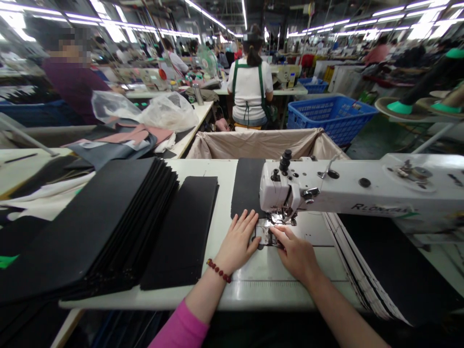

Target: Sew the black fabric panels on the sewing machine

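The white sewing machine reaches in from the right, its needle and presser foot low over the shiny metal needle plate. My left hand lies flat with its fingers stretched out. Its fingertips touch the near edge of a black panel, which runs back beside the machine head. On the plate's other side is my right hand, fingers slightly bent and reaching towards the presser foot. I see nothing held in it. A beaded bracelet circles my left wrist.
Left of my hands are a low pile of black panels and a taller stack. More black pieces with pale edges lie under the machine arm. Behind the table are a cloth-lined bin, a blue basket and a seated person.
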### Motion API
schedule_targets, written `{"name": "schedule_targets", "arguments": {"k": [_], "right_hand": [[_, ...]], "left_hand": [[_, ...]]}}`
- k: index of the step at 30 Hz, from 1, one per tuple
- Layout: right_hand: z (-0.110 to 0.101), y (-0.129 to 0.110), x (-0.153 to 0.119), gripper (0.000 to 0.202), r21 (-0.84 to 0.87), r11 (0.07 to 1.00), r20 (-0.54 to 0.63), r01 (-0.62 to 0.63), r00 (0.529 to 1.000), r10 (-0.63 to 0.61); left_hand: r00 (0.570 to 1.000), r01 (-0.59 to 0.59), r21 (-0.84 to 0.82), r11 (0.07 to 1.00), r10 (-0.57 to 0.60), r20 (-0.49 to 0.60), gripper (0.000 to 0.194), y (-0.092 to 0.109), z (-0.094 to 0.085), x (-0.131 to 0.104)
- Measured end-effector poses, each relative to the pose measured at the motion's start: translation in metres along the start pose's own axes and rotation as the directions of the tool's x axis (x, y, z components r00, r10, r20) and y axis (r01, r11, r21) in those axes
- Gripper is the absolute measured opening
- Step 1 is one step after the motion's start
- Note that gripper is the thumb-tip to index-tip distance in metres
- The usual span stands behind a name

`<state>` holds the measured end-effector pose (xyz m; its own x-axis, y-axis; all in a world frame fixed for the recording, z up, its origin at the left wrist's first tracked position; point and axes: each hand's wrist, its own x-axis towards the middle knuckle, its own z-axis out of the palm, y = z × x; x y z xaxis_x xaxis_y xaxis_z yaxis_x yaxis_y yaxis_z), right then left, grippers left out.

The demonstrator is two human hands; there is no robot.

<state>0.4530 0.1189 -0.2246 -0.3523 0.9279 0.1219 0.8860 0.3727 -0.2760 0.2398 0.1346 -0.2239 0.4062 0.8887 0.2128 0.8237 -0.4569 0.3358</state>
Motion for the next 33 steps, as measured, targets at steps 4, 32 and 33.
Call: {"name": "schedule_targets", "arguments": {"k": [4,32,33], "right_hand": [[-0.001,-0.001,0.0,0.053,-0.023,1.0,0.004,-0.009,1.0,0.009],[-0.01,-0.003,-0.008,0.051,0.068,0.997,-0.067,0.047,0.997,-0.043],[-0.01,-0.002,-0.008,0.051,0.074,0.995,-0.058,0.066,0.996,-0.062]], "left_hand": [[1.0,-0.006,-0.004,1.0,0.006,-0.016,0.062,-0.001,0.002,0.0],[0.985,-0.071,0.12,0.99,0.05,0.167,0.102,0.07,-0.008,-0.093],[0.978,-0.07,0.132,0.989,0.042,0.206,0.09,0.075,-0.011,-0.104]]}}
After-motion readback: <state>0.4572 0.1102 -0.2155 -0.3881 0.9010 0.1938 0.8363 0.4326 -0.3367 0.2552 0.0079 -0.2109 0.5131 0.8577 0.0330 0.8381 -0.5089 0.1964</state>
